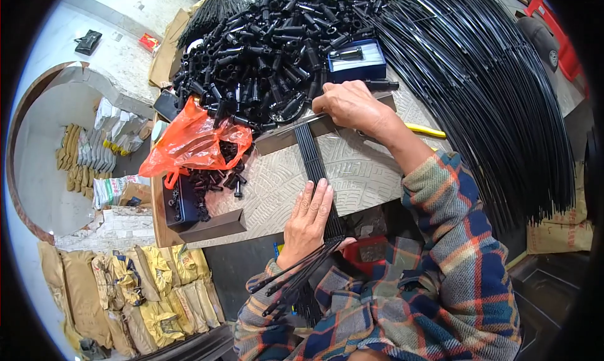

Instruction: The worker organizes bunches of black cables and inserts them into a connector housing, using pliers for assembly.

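Note:
My left hand [306,221] lies flat with fingers stretched over a narrow row of thin black rods [308,148] on the patterned tabletop [267,181]. The rods' near ends stick out past the table edge, by my left forearm. At their far ends stands a dark angled metal bar [275,141]. My right hand [353,106] is closed at the bar's upper edge, next to the far rod ends. A thin strip runs left from its fingers; what exactly they grip is hidden. A yellow handle [426,130] lies beyond my right wrist.
A big heap of black tubular parts [251,65] covers the far table, beside a blue box [362,70]. An orange plastic bag [198,137] sits at left, near another angled metal piece [217,229]. Long black rods [484,103] fill the right. Sacks [138,292] lie at lower left.

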{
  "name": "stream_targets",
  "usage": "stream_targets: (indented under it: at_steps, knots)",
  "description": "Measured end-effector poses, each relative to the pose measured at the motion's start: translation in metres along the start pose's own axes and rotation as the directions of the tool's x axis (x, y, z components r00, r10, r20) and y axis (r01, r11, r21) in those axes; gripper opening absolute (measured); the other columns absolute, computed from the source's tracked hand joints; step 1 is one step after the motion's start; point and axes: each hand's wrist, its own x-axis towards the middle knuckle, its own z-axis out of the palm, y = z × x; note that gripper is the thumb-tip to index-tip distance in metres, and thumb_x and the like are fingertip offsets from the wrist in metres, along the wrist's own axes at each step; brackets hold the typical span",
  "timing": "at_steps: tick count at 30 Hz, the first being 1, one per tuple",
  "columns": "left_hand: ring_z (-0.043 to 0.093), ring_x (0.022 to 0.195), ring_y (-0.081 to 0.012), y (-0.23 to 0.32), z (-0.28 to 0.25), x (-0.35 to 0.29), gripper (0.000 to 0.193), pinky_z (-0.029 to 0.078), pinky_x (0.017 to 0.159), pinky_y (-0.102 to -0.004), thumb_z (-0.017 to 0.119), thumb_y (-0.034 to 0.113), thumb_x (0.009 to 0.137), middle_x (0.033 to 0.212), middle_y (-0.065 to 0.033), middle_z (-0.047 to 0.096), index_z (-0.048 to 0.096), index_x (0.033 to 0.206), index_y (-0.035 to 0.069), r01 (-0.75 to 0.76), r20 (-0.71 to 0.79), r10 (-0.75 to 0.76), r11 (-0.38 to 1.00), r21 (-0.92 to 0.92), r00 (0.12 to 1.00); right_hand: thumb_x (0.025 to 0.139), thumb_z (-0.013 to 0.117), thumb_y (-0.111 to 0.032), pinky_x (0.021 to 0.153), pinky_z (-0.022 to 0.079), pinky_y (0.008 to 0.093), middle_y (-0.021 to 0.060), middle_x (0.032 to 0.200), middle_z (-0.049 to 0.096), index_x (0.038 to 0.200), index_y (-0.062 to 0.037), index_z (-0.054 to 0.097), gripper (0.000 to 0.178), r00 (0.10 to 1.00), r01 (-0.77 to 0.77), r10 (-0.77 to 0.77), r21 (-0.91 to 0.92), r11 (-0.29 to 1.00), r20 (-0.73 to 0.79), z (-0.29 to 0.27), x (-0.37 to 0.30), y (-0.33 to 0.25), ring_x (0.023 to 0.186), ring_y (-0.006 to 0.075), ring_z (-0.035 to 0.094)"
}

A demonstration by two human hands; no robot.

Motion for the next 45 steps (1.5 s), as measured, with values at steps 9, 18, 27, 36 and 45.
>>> stream_targets:
  at_steps: [9, 18, 27, 36, 45]
  knots:
    - [0.031, 0.127, -0.0394, -0.003, 0.0, 0.002, 0.096, 0.028, 0.103, -0.0475, 0.068, 0.059, 0.064, 0.133, -0.023, 0.038, 0.038, 0.128, -0.005, -0.024, 0.009, 0.024, 0.999, 0.046, 1.0, 0.068, 0.058, -0.003, 0.057, 0.046, 0.039, 0.0114, 0.08, 0.062, 0.078, -0.0119, 0.066, 0.016, 0.989, 0.12, -0.118, 0.023, 0.992, -0.09, 0.002, 0.007, 0.002, 0.072, 0.0294, 0.062]
    - [0.031, 0.128, -0.0395, -0.002, -0.001, 0.0, 0.097, 0.027, 0.103, -0.0472, 0.067, 0.059, 0.064, 0.135, -0.0231, 0.036, 0.037, 0.129, -0.005, -0.025, 0.008, 0.025, 0.999, 0.045, 1.0, 0.076, 0.056, -0.004, 0.056, 0.044, 0.0362, 0.0086, 0.079, 0.058, 0.089, -0.0149, 0.065, 0.019, 0.99, 0.138, -0.141, -0.079, 0.987, -0.025, 0.003, 0.009, -0.002, 0.068, 0.0258, 0.061]
    - [0.03, 0.129, -0.0369, 0.0, -0.002, 0.0, 0.087, 0.029, 0.103, -0.0442, 0.059, 0.06, 0.071, 0.137, -0.0171, 0.037, 0.039, 0.131, 0.0, 0.005, 0.0, -0.005, 1.0, 0.017, 1.0, 0.076, 0.055, -0.003, 0.059, 0.045, 0.0368, 0.009, 0.08, 0.059, 0.088, -0.013, 0.064, 0.018, 0.997, 0.079, -0.078, -0.041, 0.996, 0.006, 0.002, 0.01, -0.004, 0.071, 0.0262, 0.062]
    - [0.032, 0.126, -0.0396, -0.008, 0.0, -0.002, 0.093, 0.029, 0.102, -0.0468, 0.064, 0.06, 0.067, 0.133, -0.0214, 0.039, 0.039, 0.129, -0.004, -0.047, -0.006, 0.048, 0.995, 0.086, 0.999, 0.072, 0.057, -0.004, 0.056, 0.047, 0.0377, 0.011, 0.08, 0.062, 0.085, -0.0124, 0.065, 0.017, 0.992, 0.116, -0.12, -0.082, 0.99, -0.047, 0.006, 0.016, -0.01, 0.07, 0.0282, 0.063]
    - [0.033, 0.126, -0.0396, -0.005, 0.0, -0.001, 0.093, 0.029, 0.102, -0.0467, 0.063, 0.061, 0.066, 0.134, -0.0215, 0.038, 0.038, 0.129, -0.004, -0.041, -0.004, 0.042, 0.998, 0.042, 0.999, 0.079, 0.053, -0.003, 0.058, 0.043, 0.0366, 0.0079, 0.081, 0.058, 0.089, -0.0118, 0.062, 0.016, 0.996, 0.087, -0.087, -0.031, 0.996, 0.002, 0.01, 0.013, -0.007, 0.07, 0.0252, 0.061]
